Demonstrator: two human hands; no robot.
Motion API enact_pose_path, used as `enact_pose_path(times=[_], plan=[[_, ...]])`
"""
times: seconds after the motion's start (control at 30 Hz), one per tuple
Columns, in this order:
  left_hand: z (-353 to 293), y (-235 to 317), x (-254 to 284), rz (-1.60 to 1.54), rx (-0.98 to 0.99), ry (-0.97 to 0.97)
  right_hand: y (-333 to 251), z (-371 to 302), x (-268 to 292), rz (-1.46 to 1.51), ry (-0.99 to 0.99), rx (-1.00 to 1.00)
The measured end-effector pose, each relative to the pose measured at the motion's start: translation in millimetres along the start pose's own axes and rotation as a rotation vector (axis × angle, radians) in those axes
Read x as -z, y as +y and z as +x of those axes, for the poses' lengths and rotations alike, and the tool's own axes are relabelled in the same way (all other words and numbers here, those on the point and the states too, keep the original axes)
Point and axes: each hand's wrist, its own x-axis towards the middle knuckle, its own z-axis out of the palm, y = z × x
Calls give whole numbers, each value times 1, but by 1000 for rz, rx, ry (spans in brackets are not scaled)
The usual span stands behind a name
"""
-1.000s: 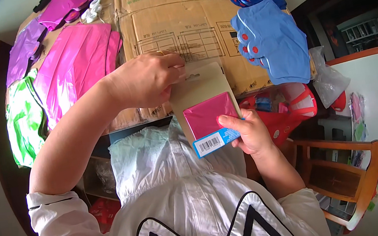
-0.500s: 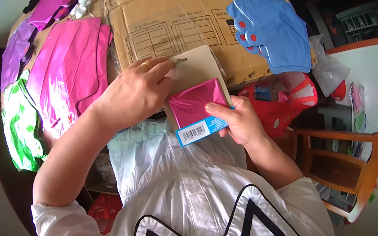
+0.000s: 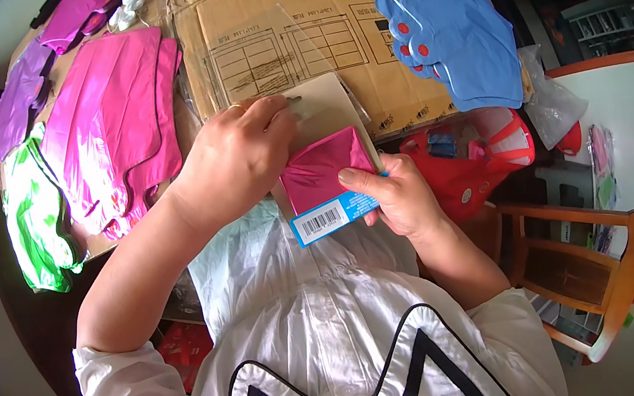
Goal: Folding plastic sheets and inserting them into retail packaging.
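Observation:
My right hand (image 3: 398, 195) grips the lower right edge of a card-backed packet (image 3: 320, 114), with its thumb on the folded magenta foil piece (image 3: 323, 174) on it. A blue strip with a barcode label (image 3: 328, 218) runs along the packet's near edge. My left hand (image 3: 238, 157) lies over the packet's left side, fingers curled at the foil's upper left corner. A clear plastic sleeve (image 3: 291, 36) sticks out beyond the card over the flattened brown cardboard box (image 3: 278, 5).
Pink foil shapes (image 3: 114, 122), purple ones (image 3: 27, 95) and green-and-white ones (image 3: 34, 218) lie to the left on the cardboard. Blue foil shapes with red dots (image 3: 450, 44) lie at the right. A red basket (image 3: 486, 163) and a wooden chair (image 3: 584, 263) stand at the lower right.
The packet has come nearer to my body and lower in view. My left hand has slid down from the card's top edge onto the magenta foil's left side.

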Motion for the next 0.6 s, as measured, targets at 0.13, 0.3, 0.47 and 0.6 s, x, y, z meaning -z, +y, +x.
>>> enact_pose_path(times=[0.13,0.3,0.47,0.6], plan=[[9,1,-4,5,9,-47,-4,-1,-2,0,11,-16],[9,-3,-5,-118,-135,62,-7,-5,-1,-51,-5,-6],[-4,-3,-4,-162,-201,39,-1,-9,-3,-69,-29,-28],[-9,1,-6,-188,-188,37,4,-9,-7,-30,-30,-45]])
